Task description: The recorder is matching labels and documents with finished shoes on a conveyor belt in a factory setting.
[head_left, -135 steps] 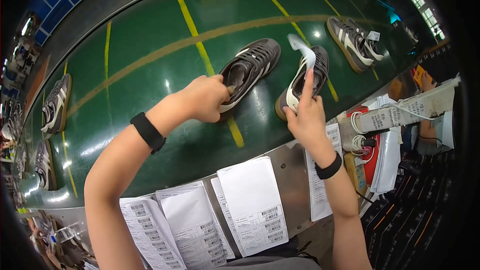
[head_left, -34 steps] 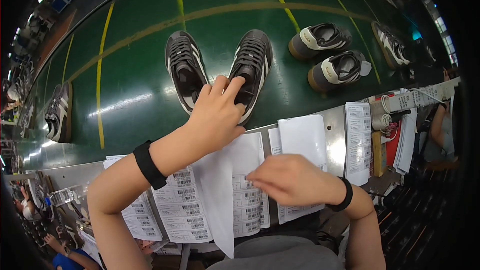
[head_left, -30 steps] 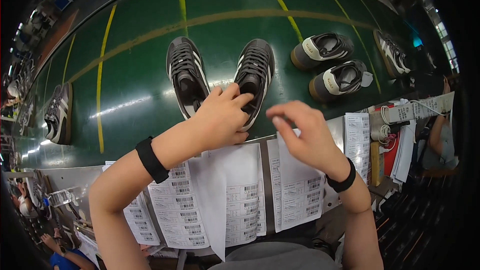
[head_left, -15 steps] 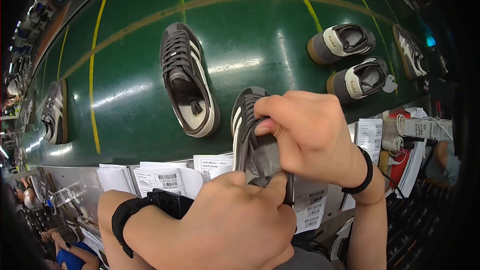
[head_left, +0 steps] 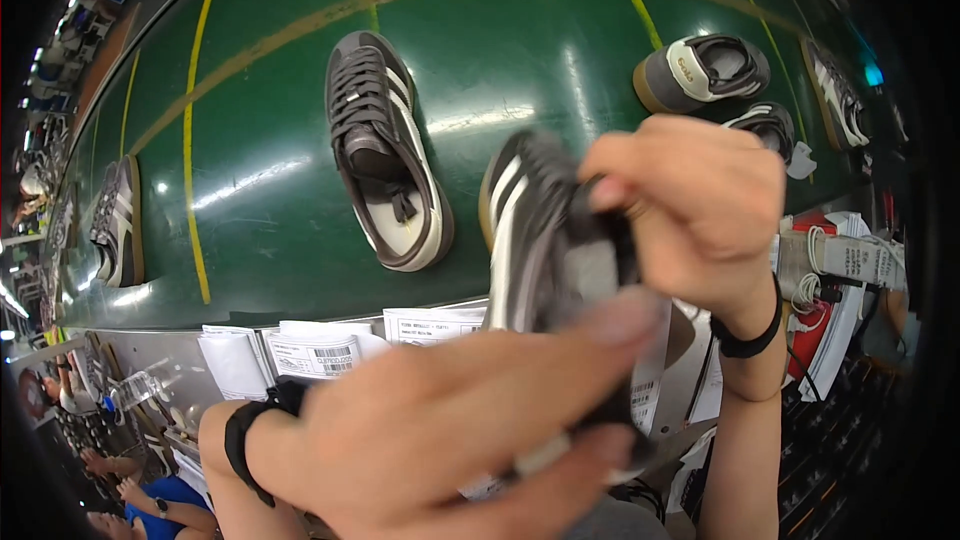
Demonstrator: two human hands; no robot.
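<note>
A dark grey sneaker [head_left: 520,230] with white side stripes is tilted in front of me, toe pointing away, its middle and heel blurred. My right hand [head_left: 690,205] is closed at its collar by the tongue, thumb and fingers pinched on the upper. Smeared by motion, my left hand [head_left: 430,430] lies around the heel end, with fingers on either side of it; the palm side is hidden. To the left, a matching laced sneaker [head_left: 375,150] rests on the green work surface [head_left: 265,240], with a dark tag-like piece inside.
Two sneakers, one nearer [head_left: 770,125] and one farther [head_left: 705,70], stand at the right. Single shoes lie at the far left [head_left: 120,220] and far right [head_left: 835,95]. Printed papers [head_left: 320,350] line the near edge. Cables and a red box [head_left: 800,340] sit right. Another person [head_left: 170,505] is lower left.
The held sneaker has tilted and shifted right. My right hand moved up and right with its upper; my left hand moved lower, around the heel, and blurred. The view also shifted slightly.
</note>
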